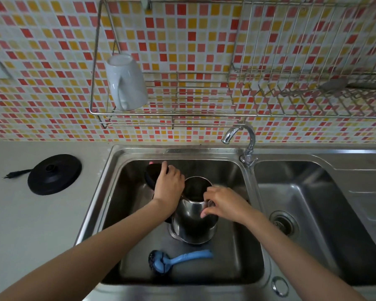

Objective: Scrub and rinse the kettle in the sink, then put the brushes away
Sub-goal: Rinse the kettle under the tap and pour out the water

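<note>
My left hand (168, 187) is wrapped over the kettle's black handle (152, 175), fingers curled down around the top of it beside the open lid, so that grip is closed on the handle. My right hand (223, 204) sits at the rim on the near right side of the kettle (193, 222), fingers bent and pinched at the edge; it is blurred, and I cannot tell whether it holds anything small against the metal. The kettle stands upright on the floor of the left sink basin (232, 268), its mouth open toward me, its steel side shining. Just in front of it, apart from it, a blue-handled brush (178, 258) lies flat on the basin floor with its dark head to the left. The faucet (239, 135) arches over the back right corner. On the counter to the left rests the kettle's black base (54, 174) with its plug. A white mug (126, 82) hangs upside down on the wire rack (172, 114) above.
</note>
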